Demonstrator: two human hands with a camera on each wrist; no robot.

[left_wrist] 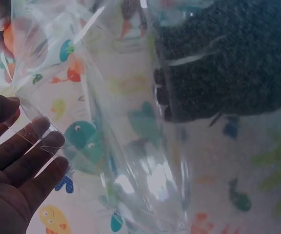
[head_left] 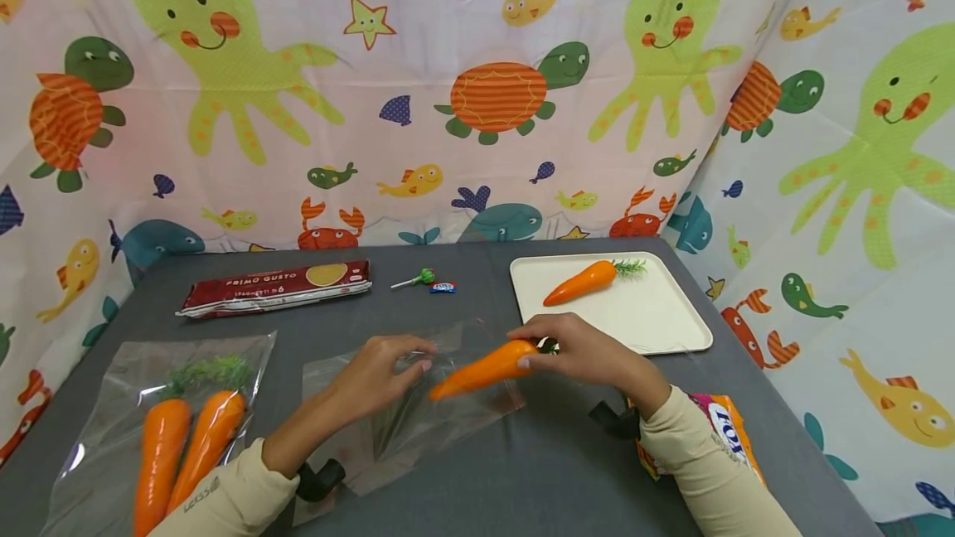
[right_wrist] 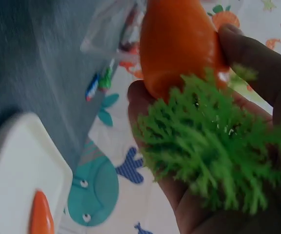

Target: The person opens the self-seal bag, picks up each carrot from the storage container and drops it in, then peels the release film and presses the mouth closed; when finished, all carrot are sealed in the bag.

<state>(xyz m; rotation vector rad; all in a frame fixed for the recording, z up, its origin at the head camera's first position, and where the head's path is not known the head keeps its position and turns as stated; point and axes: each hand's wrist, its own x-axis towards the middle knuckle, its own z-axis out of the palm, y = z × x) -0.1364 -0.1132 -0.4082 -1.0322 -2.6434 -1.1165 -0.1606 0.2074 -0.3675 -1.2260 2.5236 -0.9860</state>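
On the grey tabletop (head_left: pixel 522 471), the right hand (head_left: pixel 589 350) grips an orange plastic carrot (head_left: pixel 485 370) at the mouth of an empty clear plastic bag (head_left: pixel 418 421), whose edge the left hand (head_left: pixel 380 375) pinches. Another clear bag (head_left: pixel 112 404) holds two carrots (head_left: pixel 186 446); the cream tray (head_left: pixel 656 313) holds one carrot (head_left: pixel 580 283)

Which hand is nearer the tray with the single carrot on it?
Right. The right hand grips a carrot just in front of the tray; the left hand holds the clear bag farther left.
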